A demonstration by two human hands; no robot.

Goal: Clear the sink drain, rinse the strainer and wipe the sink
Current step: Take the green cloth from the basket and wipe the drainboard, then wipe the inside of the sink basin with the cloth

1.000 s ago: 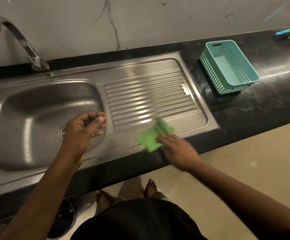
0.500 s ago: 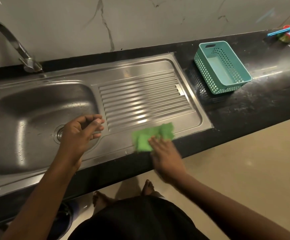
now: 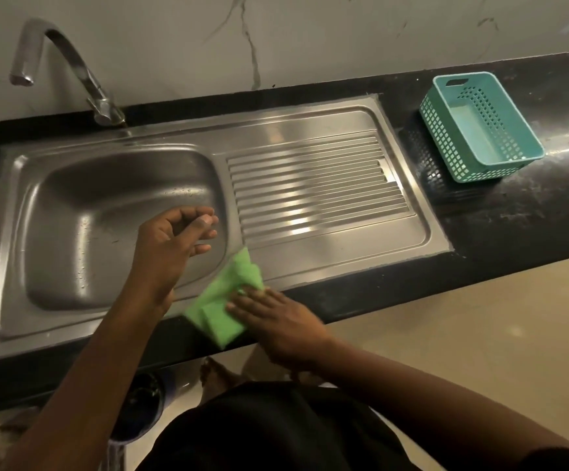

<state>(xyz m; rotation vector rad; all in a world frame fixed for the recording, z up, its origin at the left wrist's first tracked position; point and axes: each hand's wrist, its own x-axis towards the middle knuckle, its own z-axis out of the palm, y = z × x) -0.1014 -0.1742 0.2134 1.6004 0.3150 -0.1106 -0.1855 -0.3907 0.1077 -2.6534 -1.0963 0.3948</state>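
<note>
- My right hand (image 3: 283, 326) lies flat, palm down, fingers spread, pressing a green cloth (image 3: 225, 305) against the front rim of the sink; it pins the cloth and does not close around it.
- My left hand (image 3: 171, 246) hangs above the right side of the basin, fingers loosely curled and thumb near the fingertips. I see nothing held in it, though the inside of the curl is partly hidden from this view.
- The green cloth is crumpled and folded. Its upper corner lies on the steel next to the drainboard's near corner; its lower part overhangs the dark front edge of the desk (image 3: 514, 229).
- The sink (image 3: 8, 232) is stainless steel, set into the black desk. The basin carries scattered water droplets on its floor and walls.
- The drain and strainer are hidden behind my left hand; I cannot tell their condition.
- The ribbed drainboard (image 3: 317, 185) lies to the right of the basin, reflecting light in patches.
- The faucet (image 3: 69, 66) stands at the back left, its spout arching toward the left. No water shows at its mouth.
- A teal perforated basket (image 3: 480, 127) sits on the desk, just beside the drainboard's right edge and apart from both hands. Its interior appears bare.
- A marbled wall (image 3: 310, 35) backs the desk.
- Bare feet (image 3: 218, 372) and dark clothing show below the desk edge, on a pale floor (image 3: 480, 317).
</note>
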